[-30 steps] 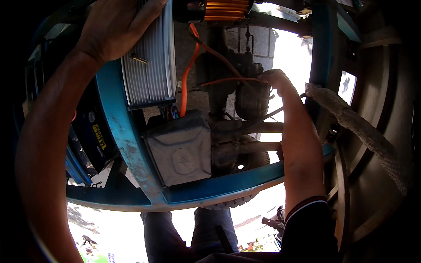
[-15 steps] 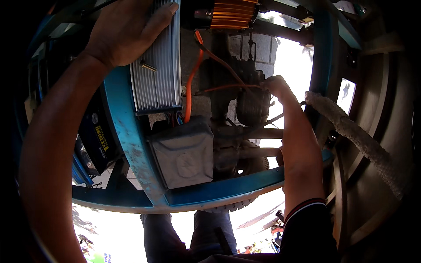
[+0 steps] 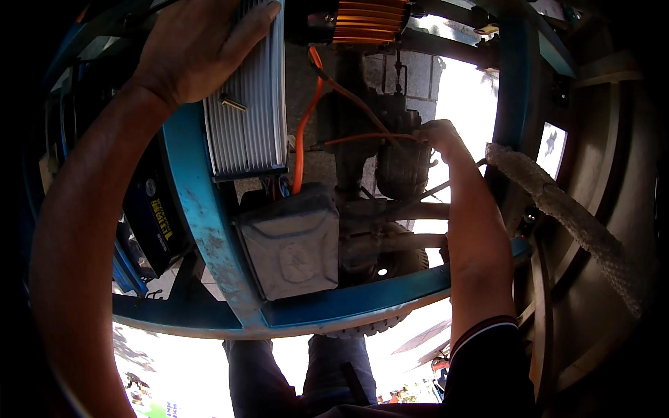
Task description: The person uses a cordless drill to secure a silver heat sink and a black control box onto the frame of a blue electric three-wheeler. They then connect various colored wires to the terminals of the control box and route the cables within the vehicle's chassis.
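My left hand (image 3: 191, 52) lies across a silver finned metal box (image 3: 247, 136), thumb stretched over its ribs; the fingers run toward the upper edge and are partly cut off. A brass-coloured bolt (image 3: 234, 103) lies on the fins just below that hand. My right hand (image 3: 437, 134) is closed at the end of a thin orange-red cable (image 3: 369, 136), which stretches leftward over the dark mechanical parts. Its fingertips are in shade. A thicker orange cable (image 3: 301, 132) runs down beside the finned box toward a grey moulded cover (image 3: 293, 244).
A blue steel frame (image 3: 362, 299) surrounds the opening. At the top sits an orange finned motor-like housing (image 3: 369, 21); a dark cylindrical part (image 3: 403, 174) is below my right hand. A black battery-like box (image 3: 157, 216) stands left, a fuzzy wrapped tube (image 3: 557, 209) right.
Almost nothing differs. The finned box and the bolt on it have shifted very slightly left and up, with my left hand still on the box. My right hand stays at the thin cable.
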